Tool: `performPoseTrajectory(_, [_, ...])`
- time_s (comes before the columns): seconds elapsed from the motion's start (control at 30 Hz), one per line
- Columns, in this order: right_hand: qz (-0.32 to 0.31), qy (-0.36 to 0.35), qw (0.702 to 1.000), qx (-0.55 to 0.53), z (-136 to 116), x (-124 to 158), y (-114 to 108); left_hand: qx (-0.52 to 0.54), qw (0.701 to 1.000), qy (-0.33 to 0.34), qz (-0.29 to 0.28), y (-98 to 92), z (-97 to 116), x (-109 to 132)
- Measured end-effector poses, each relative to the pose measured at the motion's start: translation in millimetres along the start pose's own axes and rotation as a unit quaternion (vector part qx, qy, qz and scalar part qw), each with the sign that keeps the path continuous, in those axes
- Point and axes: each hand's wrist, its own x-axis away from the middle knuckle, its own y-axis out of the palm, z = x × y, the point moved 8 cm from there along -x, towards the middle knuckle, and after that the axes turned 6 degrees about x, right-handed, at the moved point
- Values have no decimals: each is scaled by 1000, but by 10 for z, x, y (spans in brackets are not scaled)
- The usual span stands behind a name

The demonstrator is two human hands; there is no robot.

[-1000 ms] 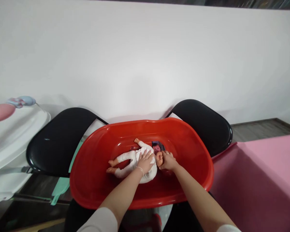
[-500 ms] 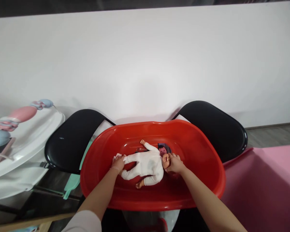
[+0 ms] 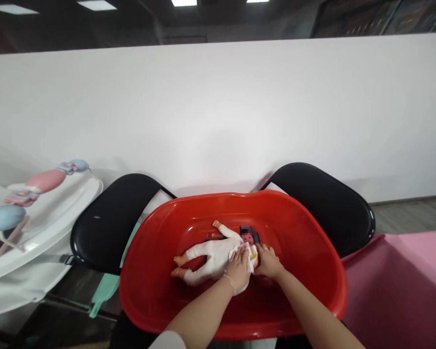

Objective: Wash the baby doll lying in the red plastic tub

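A baby doll in a white suit lies on its back in a red plastic tub, feet to the left, head to the right. My left hand rests on the doll's chest and neck with fingers laid over it, a thin bracelet at the wrist. My right hand cups the doll's head from the right, and the head is mostly hidden. A small dark sticker shows on the tub floor behind the head.
The tub rests across two black chair seats, one at the left and one at the right. A white baby bouncer with pink and blue toys stands at the left. A pink surface lies at the right. A white wall runs behind.
My left hand moved from the doll's feet back to its chest and neck. The doll's legs have come together. My right hand stayed at the head.
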Motion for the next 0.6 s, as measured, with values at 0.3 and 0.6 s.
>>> performPoseTrajectory(0.3, [0, -3, 1000, 5, -67, -5, -57, -42, 998, 11, -46, -78, -388, 88])
performPoseTrajectory(0.6, [9, -1, 1000, 11, 16, -86, -14, -115, 973, -197, 22, -811, -1186, 549])
